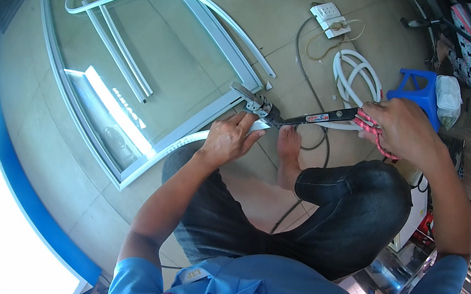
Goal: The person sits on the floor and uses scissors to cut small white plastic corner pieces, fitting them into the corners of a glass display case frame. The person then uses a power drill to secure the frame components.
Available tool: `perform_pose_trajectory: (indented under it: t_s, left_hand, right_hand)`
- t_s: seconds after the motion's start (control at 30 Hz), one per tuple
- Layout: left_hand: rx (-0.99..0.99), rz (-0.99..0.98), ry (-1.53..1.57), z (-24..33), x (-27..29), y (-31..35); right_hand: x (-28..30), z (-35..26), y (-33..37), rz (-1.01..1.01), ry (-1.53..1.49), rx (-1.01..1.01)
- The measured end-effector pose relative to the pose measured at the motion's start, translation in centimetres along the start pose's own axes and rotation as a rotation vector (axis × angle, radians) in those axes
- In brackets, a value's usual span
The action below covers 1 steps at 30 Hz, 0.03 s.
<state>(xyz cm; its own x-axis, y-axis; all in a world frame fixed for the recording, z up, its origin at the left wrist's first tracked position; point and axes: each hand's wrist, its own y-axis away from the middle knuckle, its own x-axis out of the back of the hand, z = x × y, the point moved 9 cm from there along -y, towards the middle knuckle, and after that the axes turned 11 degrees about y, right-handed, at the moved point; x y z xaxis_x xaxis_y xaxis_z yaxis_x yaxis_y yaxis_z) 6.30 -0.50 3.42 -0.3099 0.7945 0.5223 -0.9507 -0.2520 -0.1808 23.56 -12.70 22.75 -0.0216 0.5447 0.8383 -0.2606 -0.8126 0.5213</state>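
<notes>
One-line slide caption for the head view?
Right hand works red-handled metal snips on a white rubber gasket strip steadied by the left hand.

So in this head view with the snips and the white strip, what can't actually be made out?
- Head view: the end of the white strip, covered by the left hand.
- The snips' red handles, mostly wrapped by the right hand.
- Whether the blades at the snips' tip touch the strip: too small to tell.
- The contents of the clear container on the blue stool: too small, near the curved rim.
</notes>
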Motion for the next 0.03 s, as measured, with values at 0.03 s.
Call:
perform_pose_trajectory:
  t_s: [0.03]
  left_hand:
    - [0.035, -0.027, -0.031, -0.17, -0.32, 0.02]
  right_hand:
    - [-0.26, -0.02, -0.25, -0.027, 0.003, 0.006]
